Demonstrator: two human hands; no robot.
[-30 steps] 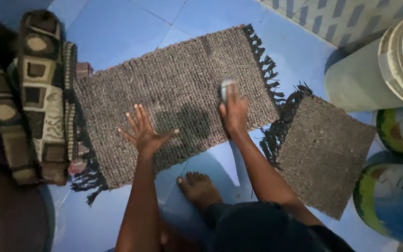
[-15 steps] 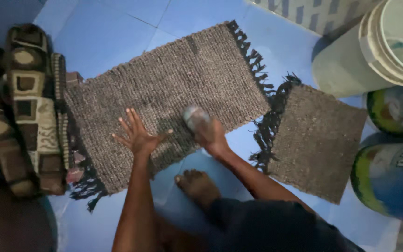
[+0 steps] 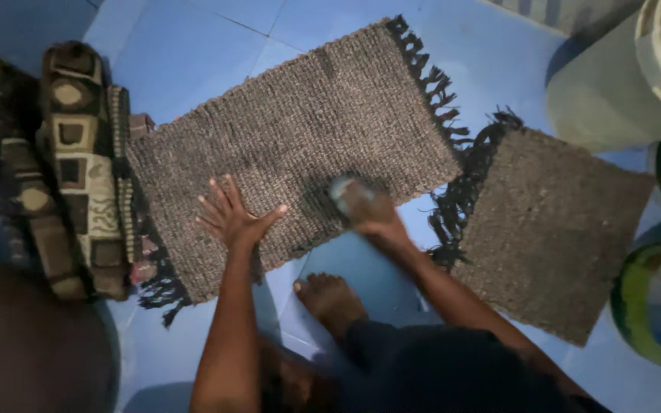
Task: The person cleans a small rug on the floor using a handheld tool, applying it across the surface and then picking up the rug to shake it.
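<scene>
— Closed around a small pale brush (image 3: 342,188), our right hand (image 3: 369,210) presses it onto the grey woven mat (image 3: 300,138), near the mat's closest edge. The hand is blurred, so we cannot make out the brush's exact shape.

— And our left hand (image 3: 232,218)?

— It lies flat on the same mat, to the left of the brush hand, fingers spread wide and holding nothing. A darker patch of weave sits between our two hands.

— What do we see closer than the grip?

— Our bare foot (image 3: 329,297) rests on the blue tiled floor (image 3: 193,53), just below the mat's edge, between our two forearms.

— To the right of the grip?

— A second, smaller grey mat (image 3: 552,229) lies there; its black fringe meets the fringe of the first mat.

— And to the left?

— Beyond our flat hand, a folded patterned cloth (image 3: 70,160) in brown and cream touches the mat's left end.

— Farther out?

— Up to the right, past the small mat, we see a pale bucket (image 3: 613,92), and below it, at the frame's right edge, green and blue containers (image 3: 656,298), partly cut off.
</scene>
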